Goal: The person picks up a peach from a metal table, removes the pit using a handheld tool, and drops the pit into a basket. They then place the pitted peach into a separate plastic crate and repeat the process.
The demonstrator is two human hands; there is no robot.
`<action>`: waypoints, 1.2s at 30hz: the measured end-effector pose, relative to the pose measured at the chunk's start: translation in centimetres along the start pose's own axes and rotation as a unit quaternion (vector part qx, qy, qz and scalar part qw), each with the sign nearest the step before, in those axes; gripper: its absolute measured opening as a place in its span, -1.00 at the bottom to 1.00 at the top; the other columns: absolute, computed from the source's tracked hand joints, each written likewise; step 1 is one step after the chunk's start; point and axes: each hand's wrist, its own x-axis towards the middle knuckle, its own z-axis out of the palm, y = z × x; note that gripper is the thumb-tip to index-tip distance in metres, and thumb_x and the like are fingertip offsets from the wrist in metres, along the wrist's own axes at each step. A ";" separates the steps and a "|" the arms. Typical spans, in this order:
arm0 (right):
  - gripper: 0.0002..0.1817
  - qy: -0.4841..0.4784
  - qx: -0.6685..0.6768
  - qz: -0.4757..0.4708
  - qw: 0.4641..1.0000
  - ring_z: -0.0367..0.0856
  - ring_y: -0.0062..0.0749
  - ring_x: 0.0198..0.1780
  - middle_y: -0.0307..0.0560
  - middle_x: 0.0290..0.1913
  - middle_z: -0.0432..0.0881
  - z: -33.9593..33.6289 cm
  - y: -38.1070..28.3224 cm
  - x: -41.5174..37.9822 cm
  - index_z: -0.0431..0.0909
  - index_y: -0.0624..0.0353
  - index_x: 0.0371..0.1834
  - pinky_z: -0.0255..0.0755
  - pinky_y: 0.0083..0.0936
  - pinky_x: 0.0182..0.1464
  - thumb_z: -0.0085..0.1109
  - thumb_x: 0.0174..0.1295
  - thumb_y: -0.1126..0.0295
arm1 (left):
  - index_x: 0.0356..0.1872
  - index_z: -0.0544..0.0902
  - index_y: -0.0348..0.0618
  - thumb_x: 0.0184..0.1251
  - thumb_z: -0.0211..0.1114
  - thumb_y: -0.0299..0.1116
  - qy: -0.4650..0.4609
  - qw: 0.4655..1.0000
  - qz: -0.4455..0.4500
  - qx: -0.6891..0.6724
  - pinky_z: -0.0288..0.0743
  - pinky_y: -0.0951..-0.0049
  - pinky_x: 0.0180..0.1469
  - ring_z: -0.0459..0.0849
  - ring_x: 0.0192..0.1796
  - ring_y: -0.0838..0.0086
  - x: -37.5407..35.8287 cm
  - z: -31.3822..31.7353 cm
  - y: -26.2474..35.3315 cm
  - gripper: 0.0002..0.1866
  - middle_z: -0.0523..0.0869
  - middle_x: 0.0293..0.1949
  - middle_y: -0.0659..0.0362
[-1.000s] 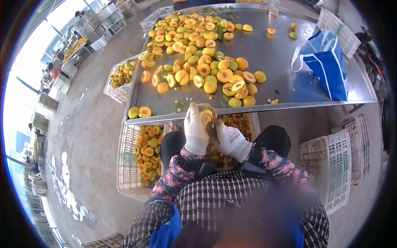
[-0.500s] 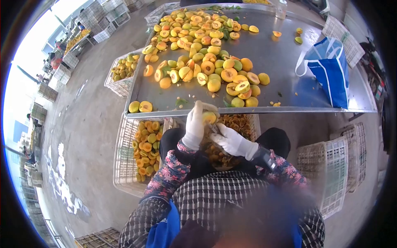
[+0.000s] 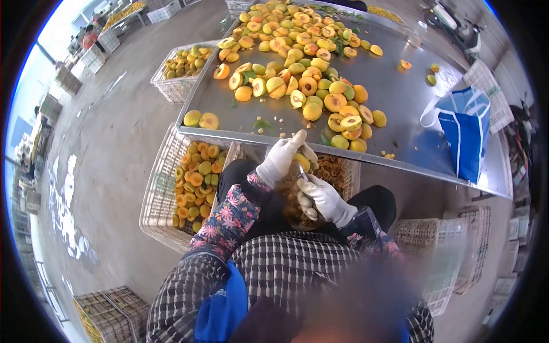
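Note:
My left hand (image 3: 281, 159), in a white glove, is closed around a yellow peach (image 3: 301, 162) just off the table's front edge. Below and right of it, my gloved right hand (image 3: 325, 200) grips a small metal tool (image 3: 302, 172). Its tip is at the peach; the exact shape of the tool is hard to make out. Beneath both hands is a container of dark, cut peach pieces (image 3: 330, 171), partly hidden by my hands. A white crate (image 3: 153, 197) of peach halves stands left of my legs.
A metal table (image 3: 394, 97) bears a heap of whole and halved peaches (image 3: 309, 86). On its right stands a blue and white bag (image 3: 466, 134), with a clear bottle (image 3: 417, 34) behind. Another peach crate (image 3: 177, 88) is at the left; stacked white crates (image 3: 429, 246) stand right.
The view has tilted and shifted, so the table slants down to the right. My left hand still holds the peach; my right hand has turned slightly, and the tool tip shows more clearly.

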 end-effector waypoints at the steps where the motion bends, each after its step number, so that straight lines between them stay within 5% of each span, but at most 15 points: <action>1: -0.75 0.000 0.022 -0.004 1.000 0.31 -0.58 -0.70 -0.31 -0.53 0.40 0.1 0.3 0.1 0.39 0.02 -0.03 0.18 -0.63 -0.68 0.03 0.48 0.11 | -0.43 0.67 -0.26 0.49 0.02 0.17 0.021 0.998 -0.023 -0.063 0.59 0.32 -0.20 0.70 -0.35 0.27 -0.1 0.3 -0.3 -0.37 0.72 -0.40 0.07; 3: -0.75 0.001 0.069 -0.015 0.998 0.25 -0.61 -0.73 -0.33 -0.54 0.37 0.4 0.9 0.3 0.38 0.00 -0.03 0.15 -0.63 -0.71 0.04 0.47 0.10 | -0.39 0.63 -0.22 0.47 0.08 0.16 0.069 0.979 -0.051 -0.187 0.60 0.23 -0.22 0.70 -0.35 0.23 0.0 1.0 -0.8 -0.44 0.69 -0.40 0.08; 6: -0.71 0.081 -0.031 -0.062 0.994 0.30 -0.63 -0.68 -0.33 -0.49 0.42 1.6 1.5 0.5 0.41 0.11 -0.03 0.18 -0.63 -0.66 0.03 0.47 0.11 | -0.34 0.58 -0.17 0.44 0.15 0.14 0.136 0.926 -0.053 -0.348 0.61 0.17 -0.25 0.69 -0.35 0.19 0.6 1.5 -1.3 -0.50 0.66 -0.39 0.08; 10: -0.70 0.048 -0.065 -0.244 0.966 0.34 -0.63 -0.63 -0.32 -0.46 0.45 0.8 3.5 2.0 0.40 0.11 0.08 0.23 -0.64 -0.63 0.08 0.45 0.19 | -0.33 0.56 -0.19 0.40 0.18 0.17 0.162 0.873 -0.046 -0.457 0.63 0.15 -0.23 0.70 -0.27 0.16 0.3 1.0 -0.5 -0.48 0.66 -0.33 0.04; 11: -0.69 0.046 -0.060 -0.165 0.983 0.35 -0.63 -0.61 -0.32 -0.48 0.44 1.0 2.0 0.7 0.41 0.10 0.11 0.24 -0.65 -0.62 0.04 0.47 0.16 | -0.32 0.57 -0.19 0.40 0.18 0.19 0.163 0.865 -0.053 -0.471 0.63 0.11 -0.19 0.70 -0.23 0.15 -0.1 0.7 -0.1 -0.47 0.67 -0.30 0.04; 15: -0.71 0.104 -0.021 -0.087 0.991 0.33 -0.62 -0.66 -0.32 -0.54 0.42 0.7 0.1 0.1 0.43 0.03 0.04 0.23 -0.66 -0.65 -0.06 0.51 0.08 | -0.08 0.63 -0.22 0.43 0.11 0.18 0.110 0.841 -0.011 -0.530 0.52 -0.10 0.10 0.63 0.02 0.07 -1.8 -3.0 0.1 -0.44 0.67 -0.10 -0.01; 17: -0.75 0.137 -0.077 -0.065 0.985 0.34 -0.62 -0.67 -0.32 -0.54 0.42 -0.9 1.1 0.1 0.39 -0.01 -0.01 0.23 -0.66 -0.66 -0.07 0.52 0.09 | 0.09 0.55 -0.29 0.42 0.13 -0.07 0.062 0.830 0.045 -0.553 0.44 -0.18 0.24 0.57 0.18 0.02 -4.7 -6.3 0.8 -0.53 0.61 0.08 -0.11; 21: -0.78 0.167 -0.161 0.018 0.973 0.32 -0.61 -0.70 -0.30 -0.54 0.42 -3.0 3.8 0.0 0.34 -0.04 0.01 0.21 -0.64 -0.69 -0.07 0.51 0.11 | 0.24 0.44 -0.29 0.24 0.09 -0.41 0.150 0.817 0.170 -0.531 0.37 -0.24 0.30 0.54 0.22 -0.01 -11.6 -14.2 1.3 -0.50 0.56 0.18 -0.11; 23: -0.78 0.168 -0.158 0.038 0.972 0.32 -0.61 -0.70 -0.29 -0.54 0.41 -3.6 5.2 0.1 0.35 -0.04 0.01 0.21 -0.65 -0.68 -0.07 0.50 0.12 | 0.18 0.52 -0.28 0.17 0.01 -0.51 0.284 0.824 0.171 -0.460 0.36 -0.17 0.31 0.50 0.24 -0.02 -15.1 -19.4 -0.5 -0.51 0.55 0.16 -0.11; 24: -0.78 0.166 -0.163 0.045 0.972 0.33 -0.61 -0.70 -0.29 -0.54 0.41 -3.7 5.8 0.2 0.35 -0.03 0.01 0.22 -0.66 -0.68 -0.07 0.50 0.12 | 0.19 0.51 -0.31 0.18 0.05 -0.52 0.351 0.853 0.185 -0.339 0.42 0.07 0.29 0.54 0.20 0.11 -16.8 -20.4 -0.7 -0.52 0.58 0.12 -0.07; 27: -0.73 0.153 -0.207 0.055 0.965 0.35 -0.60 -0.70 -0.28 -0.56 0.41 -3.7 7.1 0.9 0.34 0.02 -0.06 0.23 -0.66 -0.67 -0.05 0.50 0.07 | 0.18 0.51 -0.33 0.24 0.12 -0.50 0.536 0.841 0.042 -0.056 0.47 0.31 0.21 0.58 0.12 0.29 -20.1 -25.8 -5.2 -0.56 0.63 0.06 0.03; 29: -0.70 0.154 -0.250 0.074 0.953 0.36 -0.60 -0.70 -0.27 -0.57 0.41 -3.8 7.9 1.7 0.33 0.04 -0.10 0.23 -0.65 -0.67 -0.03 0.49 0.04 | 0.18 0.51 -0.34 0.26 0.24 -0.47 0.531 0.845 0.059 0.040 0.48 0.44 0.11 0.59 0.06 0.42 -20.8 -31.6 -14.0 -0.56 0.66 0.02 0.09; 33: -0.63 0.145 -0.281 0.087 0.945 0.36 -0.58 -0.70 -0.26 -0.58 0.41 -4.8 9.2 2.7 0.33 0.06 -0.14 0.24 -0.64 -0.66 0.04 0.45 -0.02 | 0.31 0.42 -0.23 0.18 0.39 -0.35 0.448 0.871 -0.120 0.162 0.42 0.31 0.27 0.55 0.19 0.26 -18.8 -32.0 -19.0 -0.36 0.60 0.14 -0.01; 36: -0.61 0.204 -0.366 0.041 0.907 0.37 -0.55 -0.70 -0.24 -0.57 0.42 -2.2 8.7 2.4 0.34 0.06 -0.10 0.24 -0.60 -0.67 0.04 0.43 -0.05 | 0.37 0.39 -0.06 0.13 0.37 -0.33 0.511 0.676 -0.107 0.520 0.35 0.16 0.35 0.43 0.32 0.05 -16.5 -34.5 -23.1 -0.30 0.40 0.34 -0.06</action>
